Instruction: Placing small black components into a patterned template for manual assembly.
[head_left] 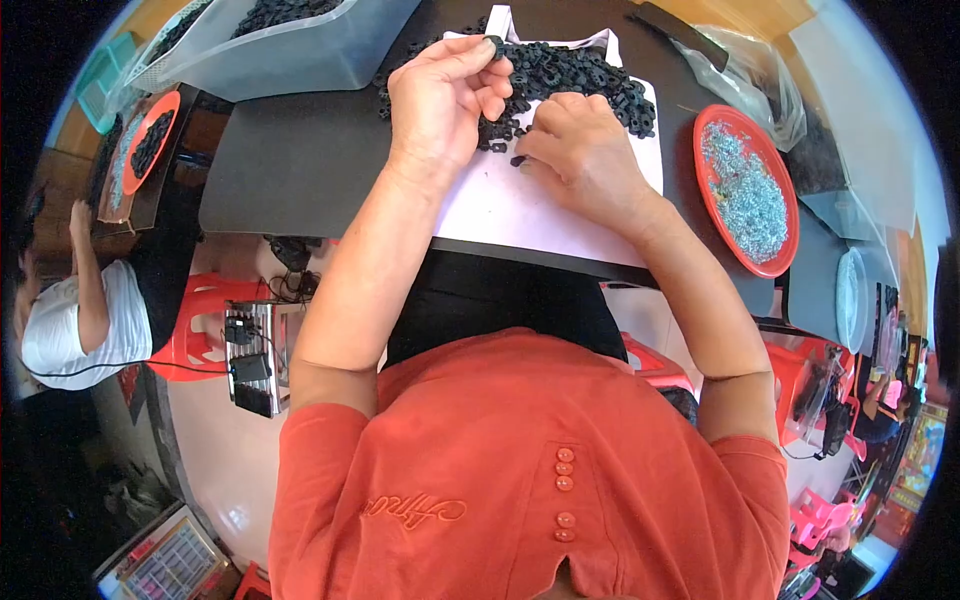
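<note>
My left hand (440, 98) is raised over the near-left part of a pile of small black parts (575, 78). Its thumb and forefinger pinch one small black part (494, 46), while the other fingers curl loosely below. To its right, my right hand (582, 148) is lowered onto a white tray (540, 215) at the near edge of the pile. Its fingers are drawn together around a small black part (517, 160) at their tips. The parts look like little perforated plastic pieces; their exact kind is too small to make out.
A red plate (702, 165) of small silvery pieces stands right of the tray, beside a clear plastic bag (760, 95). At the back left is a translucent bin (300, 65) with more black parts. Another person (95, 320) sits far left near an orange-red plate (172, 107).
</note>
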